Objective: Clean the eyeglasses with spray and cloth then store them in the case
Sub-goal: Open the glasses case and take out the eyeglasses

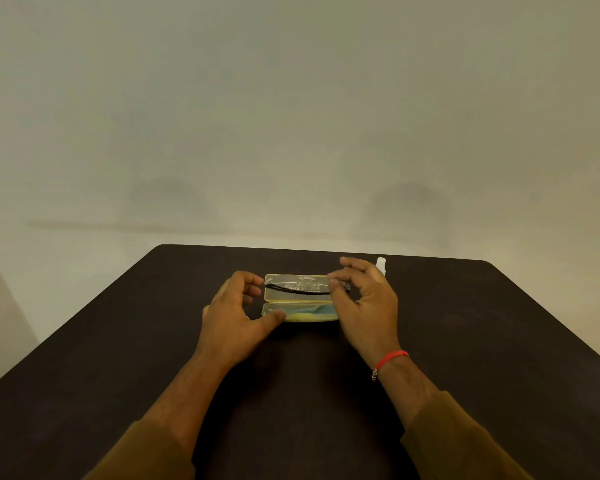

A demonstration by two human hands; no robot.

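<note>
Eyeglasses (pixel 300 289) lie crosswise in the open case (pixel 297 299), between both hands; right hand (pixel 364 303) pinches their right end, left hand (pixel 236 313) spread, loose

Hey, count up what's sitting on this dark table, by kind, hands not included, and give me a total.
Eyeglasses: 1
Open yellow case: 1
Cloth in the case's near half: 1
White spray bottle, partly behind the right hand: 1
Total: 4
</note>
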